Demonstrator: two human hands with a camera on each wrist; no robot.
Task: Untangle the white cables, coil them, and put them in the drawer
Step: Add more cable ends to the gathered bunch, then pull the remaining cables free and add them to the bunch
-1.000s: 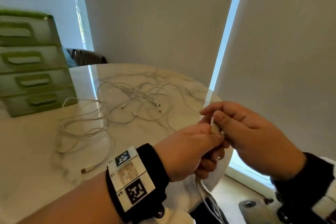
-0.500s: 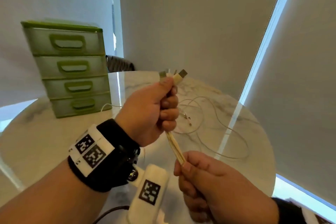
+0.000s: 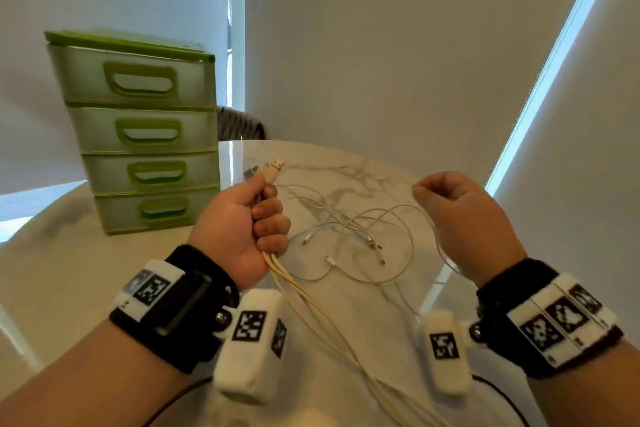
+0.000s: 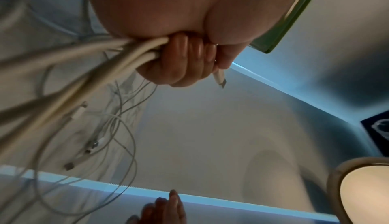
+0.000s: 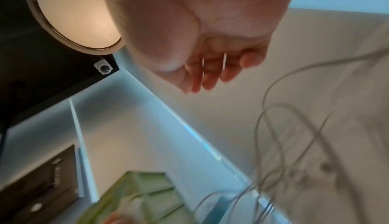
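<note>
My left hand (image 3: 249, 229) is a fist round a bundle of white cables (image 3: 298, 291). Their USB plugs (image 3: 273, 168) stick out above the thumb, and the strands trail down toward my lap. In the left wrist view the fingers (image 4: 185, 56) wrap the cables (image 4: 126, 49). My right hand (image 3: 460, 218) is raised at the right with curled fingers. It pinches one thin white cable (image 3: 438, 246), which shows as thin strands across the fingers (image 5: 210, 66). A loose tangle of white cables (image 3: 346, 232) lies on the marble table (image 3: 69, 270) between my hands. All drawers of the green drawer unit (image 3: 145, 135) are closed.
The drawer unit stands at the table's back left. A dark chair back (image 3: 239, 121) shows behind the table. The round table's edge curves close by my right wrist. Closed blinds hang behind the table. The drawer unit (image 5: 143, 191) also appears in the right wrist view.
My right hand let go of the bundle below my left fist and moved up and right, now pinching a thin strand. My left hand kept hold of the bundle.
</note>
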